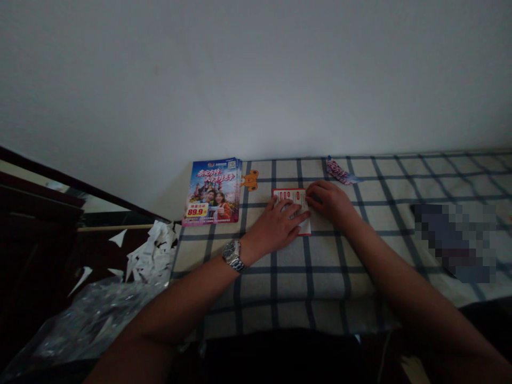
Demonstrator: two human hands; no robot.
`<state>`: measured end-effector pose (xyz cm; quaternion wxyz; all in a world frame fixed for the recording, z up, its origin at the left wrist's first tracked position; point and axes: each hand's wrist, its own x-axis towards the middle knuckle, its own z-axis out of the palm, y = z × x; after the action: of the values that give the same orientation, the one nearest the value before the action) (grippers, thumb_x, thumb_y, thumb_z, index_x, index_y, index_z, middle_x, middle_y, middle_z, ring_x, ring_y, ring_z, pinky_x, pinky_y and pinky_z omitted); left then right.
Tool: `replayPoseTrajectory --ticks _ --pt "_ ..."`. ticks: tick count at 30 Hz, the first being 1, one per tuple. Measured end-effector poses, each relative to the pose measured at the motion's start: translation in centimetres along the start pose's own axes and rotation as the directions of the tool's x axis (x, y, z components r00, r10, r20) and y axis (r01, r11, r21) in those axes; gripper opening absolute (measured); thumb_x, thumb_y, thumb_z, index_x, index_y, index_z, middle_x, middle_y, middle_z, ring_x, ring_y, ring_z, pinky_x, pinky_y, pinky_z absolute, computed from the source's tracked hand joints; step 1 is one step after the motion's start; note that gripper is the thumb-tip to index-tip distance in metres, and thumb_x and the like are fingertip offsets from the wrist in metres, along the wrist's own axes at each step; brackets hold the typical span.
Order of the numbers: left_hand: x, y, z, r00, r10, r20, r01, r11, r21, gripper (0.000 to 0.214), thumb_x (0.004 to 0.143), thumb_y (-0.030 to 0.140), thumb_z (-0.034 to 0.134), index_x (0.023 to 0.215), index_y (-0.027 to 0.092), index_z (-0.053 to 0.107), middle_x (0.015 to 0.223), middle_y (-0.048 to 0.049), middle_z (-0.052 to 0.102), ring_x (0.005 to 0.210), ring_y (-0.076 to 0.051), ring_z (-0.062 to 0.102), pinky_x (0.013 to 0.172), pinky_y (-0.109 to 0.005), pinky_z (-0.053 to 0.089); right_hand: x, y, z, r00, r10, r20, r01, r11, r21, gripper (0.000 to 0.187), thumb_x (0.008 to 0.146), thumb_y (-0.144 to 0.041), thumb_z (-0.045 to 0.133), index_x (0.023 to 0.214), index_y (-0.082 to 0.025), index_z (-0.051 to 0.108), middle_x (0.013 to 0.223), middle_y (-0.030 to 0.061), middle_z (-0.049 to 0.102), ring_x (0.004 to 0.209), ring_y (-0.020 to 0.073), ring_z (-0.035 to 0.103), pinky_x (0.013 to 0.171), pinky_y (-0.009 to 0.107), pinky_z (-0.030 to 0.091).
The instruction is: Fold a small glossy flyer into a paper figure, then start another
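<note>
Head: we press leaflet (298,194) under flat left hand (280,224); right hand (330,202) half-curled at 3 o'clock edge, grip unclear; 10 o'clock stack (214,191) untouched.

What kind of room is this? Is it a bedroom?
Probably a bedroom, though that's a guess. The left hand presses a folded paper onto what looks like a bed with a checked sheet, pushed against a plain white wall. A stack of flyers lies on the sheet.
</note>
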<state>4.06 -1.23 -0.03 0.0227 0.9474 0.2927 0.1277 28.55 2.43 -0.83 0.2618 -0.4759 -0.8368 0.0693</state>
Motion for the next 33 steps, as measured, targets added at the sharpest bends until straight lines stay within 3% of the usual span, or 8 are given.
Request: replayPoseTrajectory --ticks 12,24,29,33 --pt "0.0 0.0 0.0 1.000 0.003 -0.012 -0.003 1.000 -0.008 0.043 0.107 0.032 0.050 0.150 0.029 0.053 0.142 -0.0085 0.058 0.136 -0.032 0.046 0.123 -0.062 0.029 2.1 0.6 0.1 0.999 0.041 -0.020 -0.043 0.995 -0.091 0.011 0.099 -0.022 0.061 0.092 -0.022 0.069 0.097 0.0087 0.067 0.087 0.0246 0.065 0.076 0.036 0.053" --pt "0.0 -0.2 0.1 1.000 -0.009 -0.012 0.008 1.000 -0.012 0.046 0.107 0.035 0.051 0.152 0.031 0.050 0.144 -0.0072 0.057 0.136 -0.031 0.045 0.124 -0.060 0.028 2.3 2.1 0.2 0.997 0.064 -0.043 -0.064 0.998 0.019 0.011 0.098 -0.026 0.063 0.093 -0.020 0.071 0.096 0.0088 0.069 0.088 0.0254 0.067 0.081 0.039 0.053" --pt "0.1 -0.2 0.1 1.000 -0.004 -0.014 0.004 1.000 -0.003 0.045 0.107 0.035 0.050 0.152 0.030 0.051 0.144 -0.0076 0.057 0.135 -0.031 0.045 0.123 -0.059 0.029 1.7 2.1 -0.3 0.999 0.045 0.007 -0.045 0.997 0.062 0.008 0.095 -0.026 0.067 0.095 -0.020 0.073 0.100 0.0083 0.069 0.081 0.0221 0.067 0.074 0.036 0.054" --pt "0.1 -0.3 0.3 1.000 -0.004 -0.014 0.004 1.000 0.007 0.046 0.107 0.037 0.050 0.152 0.030 0.052 0.144 -0.0077 0.057 0.134 -0.032 0.046 0.123 -0.059 0.028 1.1 1.7 -0.3 0.999 -0.025 0.020 0.023 0.997 0.080 0.007 0.094 -0.024 0.068 0.097 -0.021 0.073 0.110 0.0100 0.069 0.094 0.0246 0.069 0.084 0.038 0.056"
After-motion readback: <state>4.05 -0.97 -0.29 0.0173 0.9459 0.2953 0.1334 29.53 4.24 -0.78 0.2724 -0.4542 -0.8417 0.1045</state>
